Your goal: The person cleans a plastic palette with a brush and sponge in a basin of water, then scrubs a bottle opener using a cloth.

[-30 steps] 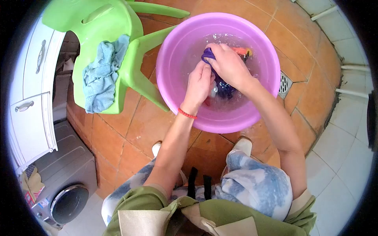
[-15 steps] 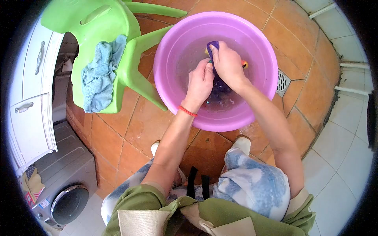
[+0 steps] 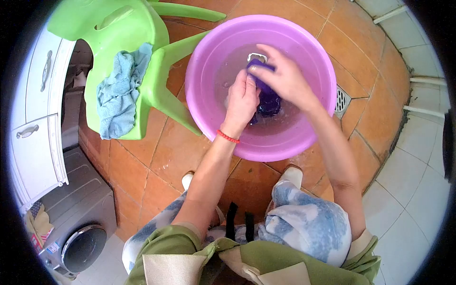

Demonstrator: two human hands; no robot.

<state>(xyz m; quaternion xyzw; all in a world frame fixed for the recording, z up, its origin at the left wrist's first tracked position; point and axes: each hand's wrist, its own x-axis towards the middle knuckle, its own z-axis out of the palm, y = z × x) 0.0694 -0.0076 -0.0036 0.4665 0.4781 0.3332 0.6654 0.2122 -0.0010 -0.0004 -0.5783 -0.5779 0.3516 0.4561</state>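
A wet dark-purple cloth (image 3: pixel 270 102) is bunched up in a wide pink-purple basin (image 3: pixel 202 90) of cloudy water. My left hand (image 3: pixel 241 97), with a red bead bracelet on its wrist, is closed on the cloth's left side. Across from it, my right hand (image 3: pixel 282 78) lies against the top of the cloth, its thumb over the fabric and its forefinger stretched away. The undersides of both hands are hidden. Just beyond the fingers shows a small white-edged item (image 3: pixel 256 57), its kind unclear.
Left of the basin stands a green plastic chair (image 3: pixel 161 71) with a crumpled blue towel (image 3: pixel 118 92) on its seat. A grey washing machine (image 3: pixel 85 204) sits at lower left under white cabinets (image 3: pixel 35 99). A floor drain (image 3: pixel 340 100) lies right of the basin, on orange tiles.
My right hand has shifted slightly down and right, its fingers spreading. More of the purple cloth shows between my hands. The white-edged item has come into sight, while the red-orange thing is hidden.
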